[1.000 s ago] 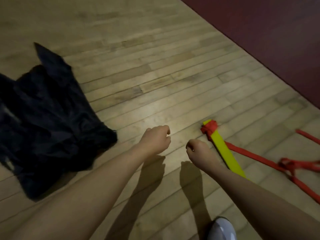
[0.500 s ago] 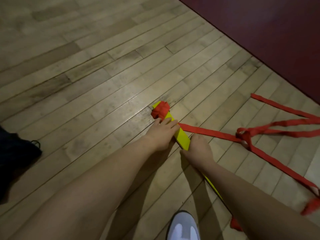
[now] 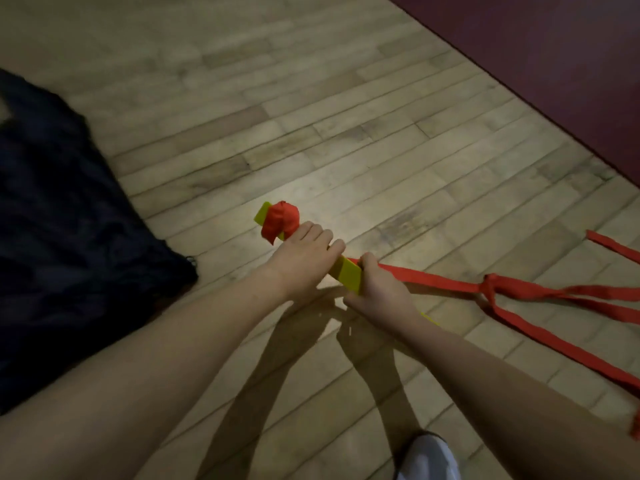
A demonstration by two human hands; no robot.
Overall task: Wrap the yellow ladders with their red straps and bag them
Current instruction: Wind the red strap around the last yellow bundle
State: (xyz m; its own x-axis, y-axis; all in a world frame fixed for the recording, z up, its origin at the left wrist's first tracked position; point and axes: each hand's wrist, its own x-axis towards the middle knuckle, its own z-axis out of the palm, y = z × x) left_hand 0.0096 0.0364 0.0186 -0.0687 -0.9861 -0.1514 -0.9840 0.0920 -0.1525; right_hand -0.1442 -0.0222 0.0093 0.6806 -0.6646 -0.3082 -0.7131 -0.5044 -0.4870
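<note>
Both hands grip the yellow ladder [image 3: 349, 276] just above the wooden floor [image 3: 311, 140]. The left hand [image 3: 300, 258] curls over its upper part, fingers wrapped across the top, just below a bunched wad of red strap [image 3: 280, 220] bound around the far end. The right hand [image 3: 378, 292] clasps the ladder's lower part, close beside the left. From the right hand the strap trails away rightward along the floor, knotted and splitting into several tails. A dark bag [image 3: 69, 244] lies to the left of the left forearm, and a white shoe [image 3: 428, 459] shows below the right forearm.

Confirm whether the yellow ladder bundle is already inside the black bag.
No: the yellow ladder bundle is gripped by both hands over the wooden floor, apart from the black bag.
</note>
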